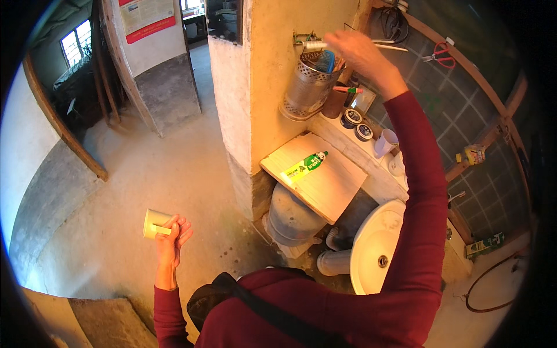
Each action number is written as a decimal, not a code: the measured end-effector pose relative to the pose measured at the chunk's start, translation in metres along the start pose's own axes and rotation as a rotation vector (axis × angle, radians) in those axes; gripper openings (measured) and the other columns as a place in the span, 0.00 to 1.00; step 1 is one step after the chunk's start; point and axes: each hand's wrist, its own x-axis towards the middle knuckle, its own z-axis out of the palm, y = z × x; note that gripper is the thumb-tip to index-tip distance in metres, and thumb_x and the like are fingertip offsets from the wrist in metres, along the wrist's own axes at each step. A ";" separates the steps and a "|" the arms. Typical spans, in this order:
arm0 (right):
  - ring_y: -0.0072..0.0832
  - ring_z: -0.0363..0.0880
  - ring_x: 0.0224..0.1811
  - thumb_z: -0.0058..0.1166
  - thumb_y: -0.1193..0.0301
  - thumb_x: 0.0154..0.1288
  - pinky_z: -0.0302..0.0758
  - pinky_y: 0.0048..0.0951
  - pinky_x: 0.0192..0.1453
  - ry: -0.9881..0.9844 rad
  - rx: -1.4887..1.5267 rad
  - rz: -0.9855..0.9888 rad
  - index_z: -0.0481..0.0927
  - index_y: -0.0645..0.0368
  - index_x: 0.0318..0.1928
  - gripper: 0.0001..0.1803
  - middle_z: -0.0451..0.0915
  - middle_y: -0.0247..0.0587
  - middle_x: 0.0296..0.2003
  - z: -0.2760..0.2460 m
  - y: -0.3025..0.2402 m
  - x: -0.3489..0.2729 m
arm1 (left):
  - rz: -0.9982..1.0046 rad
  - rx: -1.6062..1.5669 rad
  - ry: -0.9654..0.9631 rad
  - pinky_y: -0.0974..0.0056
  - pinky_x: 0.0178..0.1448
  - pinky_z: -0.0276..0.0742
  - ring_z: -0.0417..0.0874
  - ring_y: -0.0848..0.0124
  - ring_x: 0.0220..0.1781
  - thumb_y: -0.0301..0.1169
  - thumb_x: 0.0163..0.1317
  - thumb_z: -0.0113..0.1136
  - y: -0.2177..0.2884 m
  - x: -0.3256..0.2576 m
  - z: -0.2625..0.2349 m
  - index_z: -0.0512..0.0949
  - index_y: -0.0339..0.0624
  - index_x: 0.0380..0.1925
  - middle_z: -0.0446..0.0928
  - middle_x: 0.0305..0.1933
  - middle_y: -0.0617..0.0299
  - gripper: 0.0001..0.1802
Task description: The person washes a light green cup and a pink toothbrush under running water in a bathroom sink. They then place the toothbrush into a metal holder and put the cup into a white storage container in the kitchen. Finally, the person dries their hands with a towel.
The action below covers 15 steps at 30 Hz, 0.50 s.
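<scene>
My left hand [167, 246] grips a pale yellow mug [151, 223] by its handle, away from the wall and out over the floor. High on the right, my raised right hand [365, 56] is at the mouth of a perforated metal holder [304, 90] fixed to the wall. A blue comb-like thing [329, 60] sticks up out of the holder beside my fingers. Whether those fingers hold anything is hidden. Below, a green and yellow toothpaste tube [306, 166] lies on a wooden board [333, 188].
A white washbasin [362, 255] stands near me on the right. Along a ledge are two round dark tins [357, 124], a white cup [386, 142] and a brown holder [335, 103] with a toothbrush. Red-handled scissors [444, 55] hang on the wall. A grey drum [294, 214] supports the board.
</scene>
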 end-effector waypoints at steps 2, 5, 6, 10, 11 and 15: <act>0.35 0.75 0.35 0.51 0.74 0.53 0.70 0.33 0.40 -0.108 -0.150 -0.108 0.74 0.54 0.37 0.09 0.73 0.38 0.29 0.008 -0.001 -0.001 | -0.005 0.001 -0.007 0.59 0.46 0.81 0.80 0.63 0.44 0.30 0.62 0.54 -0.001 0.002 0.001 0.68 0.30 0.52 0.75 0.45 0.53 0.20; 0.28 0.72 0.44 0.51 0.74 0.53 0.67 0.29 0.45 -0.212 -0.214 -0.203 0.79 0.48 0.39 0.11 0.73 0.33 0.35 0.026 -0.002 0.000 | -0.008 0.006 -0.013 0.59 0.46 0.81 0.80 0.63 0.44 0.30 0.62 0.54 -0.002 0.004 0.002 0.68 0.30 0.52 0.75 0.45 0.53 0.20; 0.28 0.70 0.45 0.51 0.74 0.54 0.67 0.28 0.46 -0.236 -0.180 -0.235 0.79 0.47 0.41 0.13 0.72 0.33 0.37 0.031 -0.002 0.003 | -0.009 0.008 -0.015 0.59 0.46 0.81 0.80 0.63 0.44 0.29 0.62 0.54 -0.002 0.005 0.002 0.68 0.31 0.52 0.76 0.45 0.53 0.20; 0.29 0.68 0.48 0.47 0.75 0.56 0.66 0.29 0.54 -0.240 -0.038 -0.285 0.78 0.47 0.46 0.17 0.71 0.32 0.39 0.042 -0.011 0.012 | -0.018 0.002 -0.005 0.59 0.46 0.81 0.80 0.63 0.44 0.29 0.62 0.54 -0.003 0.004 -0.002 0.69 0.31 0.51 0.76 0.45 0.54 0.19; 0.30 0.68 0.48 0.46 0.75 0.55 0.65 0.29 0.55 -0.216 -0.008 -0.294 0.78 0.47 0.47 0.18 0.72 0.32 0.40 0.046 -0.010 0.010 | -0.024 0.001 -0.008 0.59 0.46 0.81 0.80 0.63 0.44 0.29 0.62 0.54 -0.004 0.005 -0.001 0.69 0.31 0.51 0.76 0.45 0.54 0.19; 0.34 0.69 0.52 0.48 0.80 0.51 0.64 0.31 0.58 -0.105 0.011 -0.135 0.76 0.49 0.48 0.22 0.73 0.35 0.46 0.023 -0.011 0.004 | -0.045 -0.006 -0.010 0.59 0.46 0.81 0.80 0.64 0.43 0.30 0.63 0.53 -0.005 0.008 -0.008 0.69 0.31 0.51 0.76 0.44 0.54 0.19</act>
